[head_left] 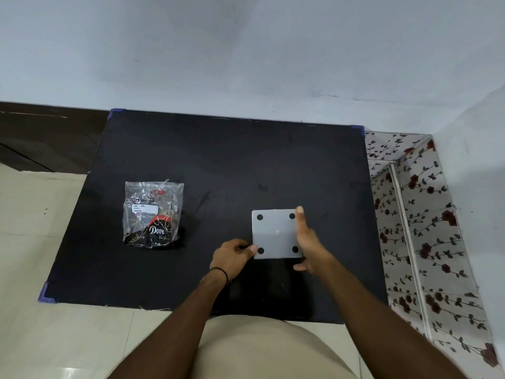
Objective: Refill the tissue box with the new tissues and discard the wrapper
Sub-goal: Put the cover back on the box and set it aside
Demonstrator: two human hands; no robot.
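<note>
Glossy crinkled clear-plastic wrapper [153,214]; matt black mat [218,160]; frosted smooth panel [276,233].

The one word that reads clearly is "Dove", in white script on the dark lower part of the clear packet [153,214] lying on the black mat [218,160]. Above it, the packet carries a white label with lines of small print, too small to make out. A small emblem with tiny lettering sits near the packet's top, also unreadable. Nothing else bears readable text.
</note>
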